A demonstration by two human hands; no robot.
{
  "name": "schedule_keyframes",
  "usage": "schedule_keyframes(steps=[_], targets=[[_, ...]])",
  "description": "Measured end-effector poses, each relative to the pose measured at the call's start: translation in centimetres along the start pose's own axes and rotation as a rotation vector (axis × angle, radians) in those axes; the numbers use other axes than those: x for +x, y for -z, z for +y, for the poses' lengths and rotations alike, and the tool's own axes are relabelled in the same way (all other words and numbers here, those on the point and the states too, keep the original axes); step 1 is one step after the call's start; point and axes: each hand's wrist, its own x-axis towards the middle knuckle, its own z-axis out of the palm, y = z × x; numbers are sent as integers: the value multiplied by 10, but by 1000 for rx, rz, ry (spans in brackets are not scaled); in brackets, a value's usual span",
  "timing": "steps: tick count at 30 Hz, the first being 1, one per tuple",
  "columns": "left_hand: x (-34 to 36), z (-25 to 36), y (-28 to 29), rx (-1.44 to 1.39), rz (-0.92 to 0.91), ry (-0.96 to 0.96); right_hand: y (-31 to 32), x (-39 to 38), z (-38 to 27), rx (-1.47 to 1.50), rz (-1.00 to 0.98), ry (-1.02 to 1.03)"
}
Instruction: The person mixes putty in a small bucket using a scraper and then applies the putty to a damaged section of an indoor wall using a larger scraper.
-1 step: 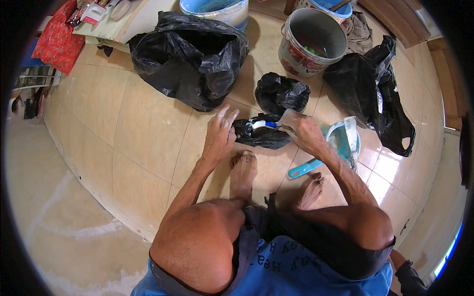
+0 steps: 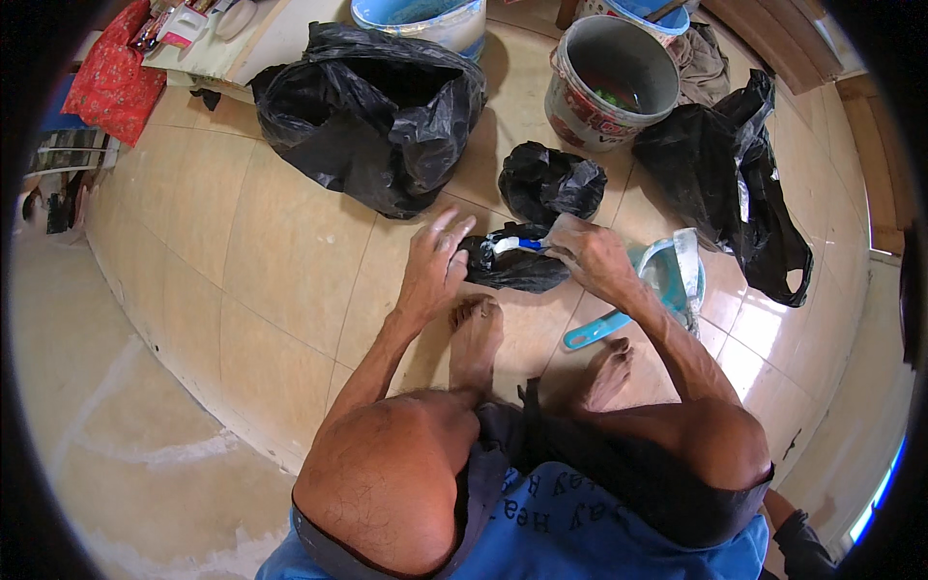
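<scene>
My left hand (image 2: 431, 256) is at the left edge of a small black plastic bag (image 2: 517, 275) on the floor, its whitened fingers apart. Opposite it, my right hand (image 2: 592, 253) grips a small tool (image 2: 530, 245) with a blue handle and a white curved end. That end lies over the bag's opening; its exact kind is hard to make out, and what the bag holds is hidden. Just beyond sits a second small black bag (image 2: 551, 184). Beside my right forearm lies a turquoise dipper (image 2: 596, 331) with a whitish scraper (image 2: 687, 266) resting across its bowl.
A large black bag (image 2: 387, 145) gapes at the far left. A grey-lined bucket (image 2: 590, 121) stands beyond the small bags, near another black bag (image 2: 720, 164) on the right. Blue-lined buckets (image 2: 464, 37) stand at the back. My bare feet (image 2: 476, 343) are on the tiles close by.
My left hand's fingers have shifted slightly at the bag's edge. My right hand and the tool look unmoved.
</scene>
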Motion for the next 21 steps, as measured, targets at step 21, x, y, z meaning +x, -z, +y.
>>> schedule_keyframes(steps=[21], targets=[[-22, 16, -20, -1055, -176, 379, 37, -6, -17, 874, -103, -316]])
